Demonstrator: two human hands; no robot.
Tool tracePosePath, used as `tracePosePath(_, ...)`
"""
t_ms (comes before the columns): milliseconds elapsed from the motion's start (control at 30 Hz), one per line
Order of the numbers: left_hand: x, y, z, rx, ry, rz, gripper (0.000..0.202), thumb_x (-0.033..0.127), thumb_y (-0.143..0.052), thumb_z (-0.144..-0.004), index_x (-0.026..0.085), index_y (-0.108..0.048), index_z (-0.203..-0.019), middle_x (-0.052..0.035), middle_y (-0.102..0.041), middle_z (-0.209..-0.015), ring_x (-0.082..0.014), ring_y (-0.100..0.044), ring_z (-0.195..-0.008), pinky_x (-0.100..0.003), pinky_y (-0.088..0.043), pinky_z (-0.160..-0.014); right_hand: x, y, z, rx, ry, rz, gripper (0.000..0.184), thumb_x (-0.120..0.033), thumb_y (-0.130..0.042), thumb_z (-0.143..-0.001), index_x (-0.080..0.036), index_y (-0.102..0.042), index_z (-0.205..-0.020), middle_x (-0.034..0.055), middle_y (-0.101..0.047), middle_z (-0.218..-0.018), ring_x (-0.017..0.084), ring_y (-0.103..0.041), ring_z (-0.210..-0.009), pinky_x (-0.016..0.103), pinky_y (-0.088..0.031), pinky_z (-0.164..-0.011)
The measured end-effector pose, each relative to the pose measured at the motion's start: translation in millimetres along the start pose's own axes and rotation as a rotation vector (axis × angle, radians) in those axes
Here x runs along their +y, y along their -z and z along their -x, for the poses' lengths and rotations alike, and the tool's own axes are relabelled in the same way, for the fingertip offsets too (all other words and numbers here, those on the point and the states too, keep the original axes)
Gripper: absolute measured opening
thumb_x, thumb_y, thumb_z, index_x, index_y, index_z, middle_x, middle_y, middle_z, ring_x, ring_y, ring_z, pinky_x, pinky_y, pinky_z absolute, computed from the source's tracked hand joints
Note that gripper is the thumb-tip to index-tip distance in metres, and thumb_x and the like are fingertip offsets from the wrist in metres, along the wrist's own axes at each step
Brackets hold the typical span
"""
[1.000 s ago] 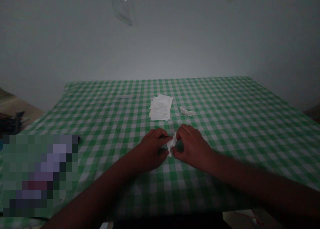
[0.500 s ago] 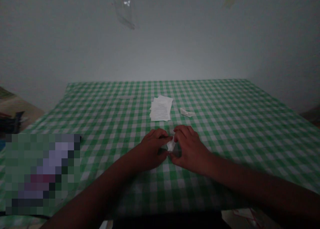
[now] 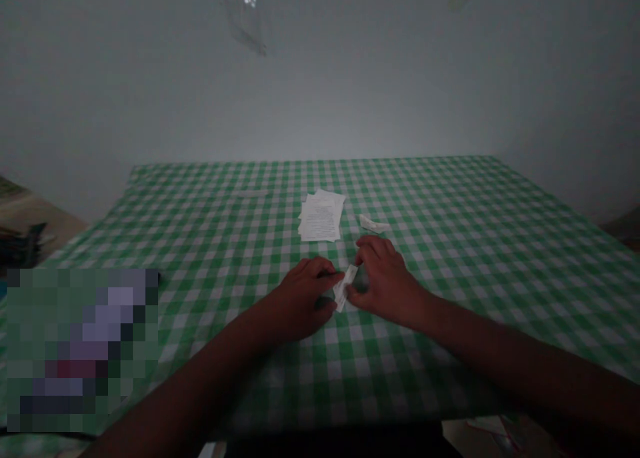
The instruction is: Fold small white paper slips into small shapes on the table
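The small folded paper point(image 3: 343, 293) is lying on the checked tablecloth point(image 3: 450, 245) directly between the two hands, about equally near to both. Its long axis is slanting, with the far end leaning toward the right hand point(image 3: 385, 281) and the near end pointing toward the thumb of the left hand point(image 3: 307, 298). The left hand is setting forefinger and thumb, well spread, along the paper's left side; whether it is gripping or only steadying, I cannot tell. The right hand is holding its thumb and fingers parted, the thumb seeming to touch the paper's right edge and the fingertips curling just beside the far end. Beyond the hands, slightly to the left, printed sheets point(image 3: 320, 221) are lying stacked; a crumpled slip point(image 3: 374, 225) is lying just beyond the right hand. Fingertips are covering parts of the paper, dim light is blurring its folds, and a pixelated patch point(image 3: 83, 351) is hiding whatever lies left of the left forearm.
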State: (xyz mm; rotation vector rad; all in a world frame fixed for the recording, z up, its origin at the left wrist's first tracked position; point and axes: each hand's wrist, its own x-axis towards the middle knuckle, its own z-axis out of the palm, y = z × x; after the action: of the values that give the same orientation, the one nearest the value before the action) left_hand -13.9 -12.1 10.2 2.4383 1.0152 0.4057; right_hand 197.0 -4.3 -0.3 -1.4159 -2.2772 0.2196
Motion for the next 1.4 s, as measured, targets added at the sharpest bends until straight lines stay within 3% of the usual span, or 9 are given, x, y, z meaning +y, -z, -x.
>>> tracePosePath(200, 3, 3.5, 0, 0.003, -0.009, 0.009, 0.042, 0.017, -0.063, -0.083, 0.023, -0.058, -0.124, -0.0077, -0.053, -0.120, -0.0239, -0.048, -0.110, -0.043, -0.041, -0.101, -17, -2, 11, -0.037, 0.059, -0.031, 0.041, -0.035, -0.070, -0.067, -0.019, -0.049, -0.098, 0.0163, -0.049, -0.127, 0.035, -0.042, -0.120, 0.052, -0.043, -0.093)
tracePosePath(500, -2, -0.2, 1, 0.009, 0.000, 0.015, 0.053, 0.017, -0.062, -0.083, 0.022, -0.052, -0.135, -0.0088, -0.052, -0.126, -0.0244, -0.048, -0.115, -0.043, -0.040, -0.104, 28, -4, -16, 0.091, -0.084, 0.066, 0.030, -0.032, -0.066, -0.072, -0.021, -0.046, -0.092, 0.0135, -0.053, -0.112, 0.034, -0.048, -0.107, 0.049, -0.046, -0.081)
tracePosePath(667, -4, 2.6, 1, -0.004, -0.031, 0.022, 0.050, 0.018, -0.063, -0.083, 0.024, -0.054, -0.132, -0.0080, -0.053, -0.123, -0.0247, -0.049, -0.115, -0.045, -0.040, -0.104, 30, -3, -11, 0.078, 0.052, -0.086, 0.019, -0.024, -0.060, -0.080, -0.022, -0.047, -0.094, 0.0106, -0.056, -0.107, 0.030, -0.051, -0.106, 0.046, -0.045, -0.085)
tracePosePath(767, -4, 7.1, 3, -0.036, -0.071, 0.010, 0.049, 0.017, -0.061, -0.084, 0.021, -0.052, -0.133, -0.0097, -0.051, -0.126, -0.0251, -0.046, -0.120, -0.044, -0.038, -0.107, 25, 1, -8, -0.012, 0.220, -0.206, 0.022, -0.025, -0.056, -0.088, -0.021, -0.049, -0.109, 0.0099, -0.058, -0.109, 0.027, -0.052, -0.107, 0.045, -0.044, -0.092)
tracePosePath(900, -5, 10.8, 5, -0.052, -0.091, 0.030, 0.050, 0.013, -0.057, -0.085, 0.021, -0.049, -0.134, -0.0097, -0.050, -0.130, -0.0243, -0.045, -0.121, -0.043, -0.038, -0.108, 20, 5, -6, -0.155, 0.358, -0.170, 0.030, -0.027, -0.060, -0.088, -0.021, -0.054, -0.116, 0.0088, -0.062, -0.109, 0.026, -0.054, -0.104, 0.046, -0.043, -0.092)
tracePosePath(1167, -6, 12.3, 6, -0.013, -0.087, 0.058, 0.050, 0.008, -0.053, -0.084, 0.020, -0.048, -0.133, -0.0090, -0.050, -0.128, -0.0210, -0.046, -0.121, -0.038, -0.039, -0.107, 22, 4, -5, -0.156, 0.347, -0.192, 0.017, -0.023, -0.062, -0.087, -0.021, -0.062, -0.103, 0.0055, -0.064, -0.099, 0.023, -0.054, -0.099, 0.040, -0.043, -0.088)
tracePosePath(1400, -2, 15.4, 6, 0.046, -0.029, 0.005, 0.027, 0.022, -0.052, -0.093, 0.021, -0.053, -0.120, -0.0073, -0.058, -0.116, -0.0206, -0.053, -0.110, -0.038, -0.044, -0.099, 18, 5, -5, -0.139, 0.400, -0.200, 0.005, -0.018, -0.059, -0.088, -0.020, -0.061, -0.093, 0.0040, -0.064, -0.090, 0.020, -0.056, -0.091, 0.037, -0.044, -0.084)
